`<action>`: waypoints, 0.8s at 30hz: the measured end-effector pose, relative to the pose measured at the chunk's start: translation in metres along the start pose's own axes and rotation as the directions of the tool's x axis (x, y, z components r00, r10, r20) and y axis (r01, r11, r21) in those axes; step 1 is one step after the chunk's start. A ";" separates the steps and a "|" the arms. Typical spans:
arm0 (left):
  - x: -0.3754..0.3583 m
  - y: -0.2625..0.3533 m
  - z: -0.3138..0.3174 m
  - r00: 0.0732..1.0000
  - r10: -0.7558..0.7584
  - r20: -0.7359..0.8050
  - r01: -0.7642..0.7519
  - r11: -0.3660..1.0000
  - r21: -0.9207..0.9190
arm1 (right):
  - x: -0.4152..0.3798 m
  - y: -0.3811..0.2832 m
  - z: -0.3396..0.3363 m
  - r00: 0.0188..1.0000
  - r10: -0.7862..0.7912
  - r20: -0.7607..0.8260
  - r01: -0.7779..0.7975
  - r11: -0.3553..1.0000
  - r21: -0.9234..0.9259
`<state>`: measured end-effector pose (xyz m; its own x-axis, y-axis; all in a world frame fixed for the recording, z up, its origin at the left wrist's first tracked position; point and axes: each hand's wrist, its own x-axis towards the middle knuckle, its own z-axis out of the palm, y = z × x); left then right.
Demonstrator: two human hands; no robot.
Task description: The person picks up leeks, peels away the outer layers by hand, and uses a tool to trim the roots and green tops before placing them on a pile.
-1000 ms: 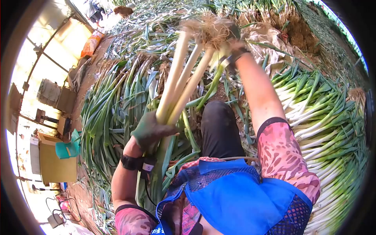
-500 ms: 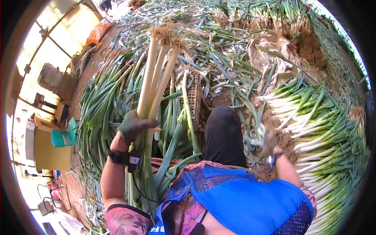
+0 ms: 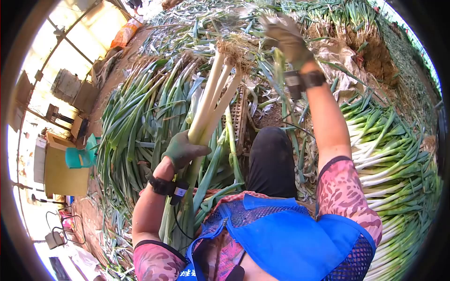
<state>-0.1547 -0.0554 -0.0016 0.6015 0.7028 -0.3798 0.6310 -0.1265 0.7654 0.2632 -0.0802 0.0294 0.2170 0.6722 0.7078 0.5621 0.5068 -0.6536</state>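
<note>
Leeks (image 3: 216, 100) slant between your left arm (image 3: 149, 210) and knee (image 3: 271, 161), your left hand (image 3: 183, 151) gripping low on their pale stems (image 3: 200, 125), probably to leave the roots (image 3: 234, 54) exposed and reachable, while your raised right hand (image 3: 288, 42) is too blurred to tell whether it holds anything.

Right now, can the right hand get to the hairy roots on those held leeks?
Probably yes: the right hand is raised near the roots, nothing seems to block it, and the left hand grips the leeks well away from that end.

Reddish floor (image 3: 87, 210) — leek piles (image 3: 133, 124), strewn leaves (image 3: 180, 28).
</note>
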 end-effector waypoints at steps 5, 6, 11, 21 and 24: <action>-0.004 -0.003 0.001 0.999 0.040 -0.025 -0.040 0.999 0.022 | 0.003 -0.031 0.090 0.881 0.388 0.270 -0.290 0.895 -0.340; -0.006 -0.003 0.003 0.999 0.039 -0.036 -0.038 0.999 0.028 | -0.003 -0.024 0.096 0.915 0.306 0.263 -0.179 0.892 -0.415; -0.014 -0.003 0.011 0.993 0.083 -0.086 -0.072 0.990 0.125 | -0.017 -0.026 0.101 0.942 0.280 0.185 -0.037 0.634 -0.773; -0.024 0.005 0.014 0.995 0.101 0.002 -0.101 0.994 0.051 | 0.006 -0.009 0.059 0.931 0.284 -0.231 -0.331 0.382 -0.863; -0.030 0.014 0.009 0.996 0.093 0.015 -0.094 0.994 0.054 | 0.015 0.020 0.010 0.864 0.313 -0.394 -0.488 0.328 -0.809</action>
<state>-0.1596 -0.0844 0.0164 0.6653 0.6770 -0.3146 0.5971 -0.2296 0.7686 0.2695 -0.0546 0.0237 0.6779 0.5267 0.5129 0.7242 -0.5985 -0.3426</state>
